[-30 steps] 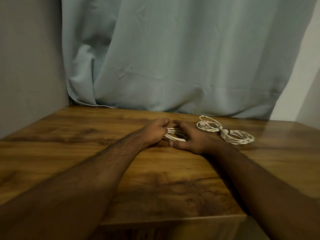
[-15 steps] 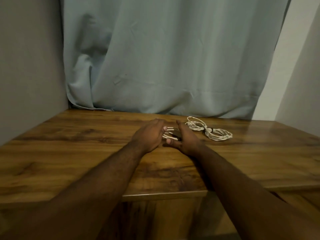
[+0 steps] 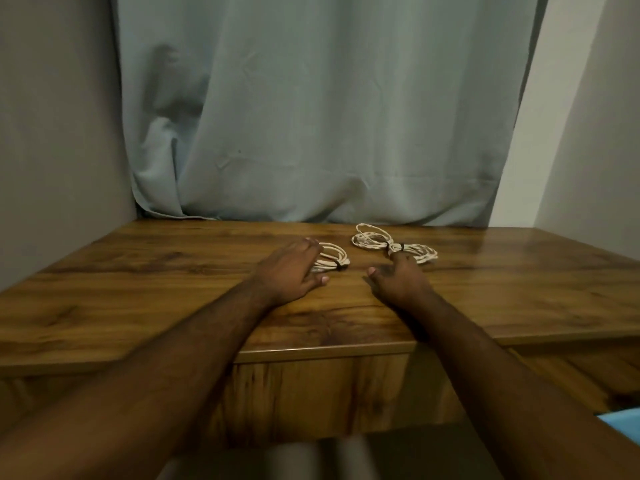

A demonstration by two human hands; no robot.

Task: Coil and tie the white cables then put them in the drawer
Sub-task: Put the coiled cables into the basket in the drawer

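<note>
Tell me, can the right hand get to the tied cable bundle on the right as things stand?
Probably yes. The right hand lies open on the table, its fingertips already at the tied cable bundle, with nothing between them.

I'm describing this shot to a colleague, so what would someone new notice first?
Two bare forearms reach across a glossy wooden table. The left hand rests on one tied white cable coil at the centre, and the right hand touches a second coil, bound in a figure eight, further back. A pale blue curtain hangs behind.
</note>
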